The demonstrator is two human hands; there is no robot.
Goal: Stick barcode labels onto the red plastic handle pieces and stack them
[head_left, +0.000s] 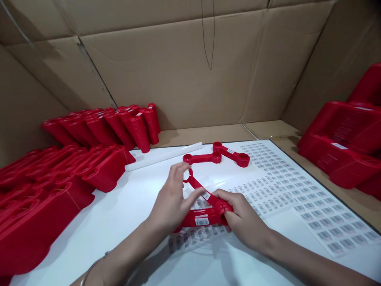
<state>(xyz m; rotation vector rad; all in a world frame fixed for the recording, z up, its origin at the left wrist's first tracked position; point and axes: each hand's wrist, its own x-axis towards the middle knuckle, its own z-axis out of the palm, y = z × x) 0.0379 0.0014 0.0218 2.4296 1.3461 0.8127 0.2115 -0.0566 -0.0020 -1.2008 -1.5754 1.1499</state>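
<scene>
My right hand (245, 218) is closed round one end of a small stack of red plastic pieces (216, 217), flat bars with a ring at each end. The top piece (193, 180) fans out from the stack, and a white barcode label (206, 195) sits on its bar. Another barcode label (202, 221) shows on the piece below. My left hand (171, 198) is spread beside the fanned piece. Its fingertips are close to the far ring and its thumb is by the upper label; I cannot tell whether they touch. Under the stack lies a barcode label sheet (186, 243), partly hidden.
Two red pieces (202, 158) (232, 153) lie beyond my hands, near a white tube (163, 156). Barcode sheets (330, 214) cover the table's right side. Red stacks stand at left (59, 210), back left (119, 125) and right (342, 155). Cardboard walls (178, 71) enclose the table.
</scene>
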